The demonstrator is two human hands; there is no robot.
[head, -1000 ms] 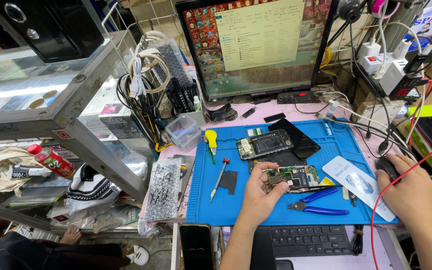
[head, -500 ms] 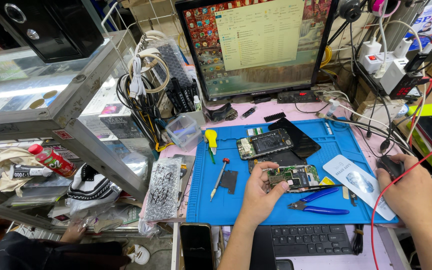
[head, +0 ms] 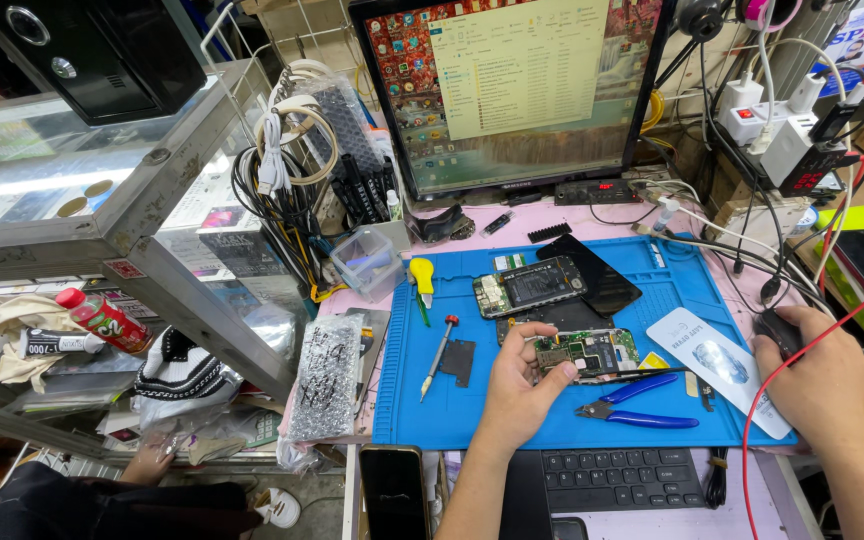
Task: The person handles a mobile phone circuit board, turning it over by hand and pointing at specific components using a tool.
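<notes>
Blue mat [head: 432, 400], left hand [head: 517, 385] gripping circuit board [head: 587, 352] (green), right hand [head: 822, 380] on mouse [head: 777, 328]

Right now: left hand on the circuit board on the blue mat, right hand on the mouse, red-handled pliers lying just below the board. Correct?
Not quite. The pliers have blue handles, not red; the head view shows them lying on the blue mat just below the circuit board. The rest holds: the left hand is on the board and the right hand covers the mouse.

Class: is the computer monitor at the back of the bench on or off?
On: the monitor is lit, showing desktop icons and an open window.
</notes>
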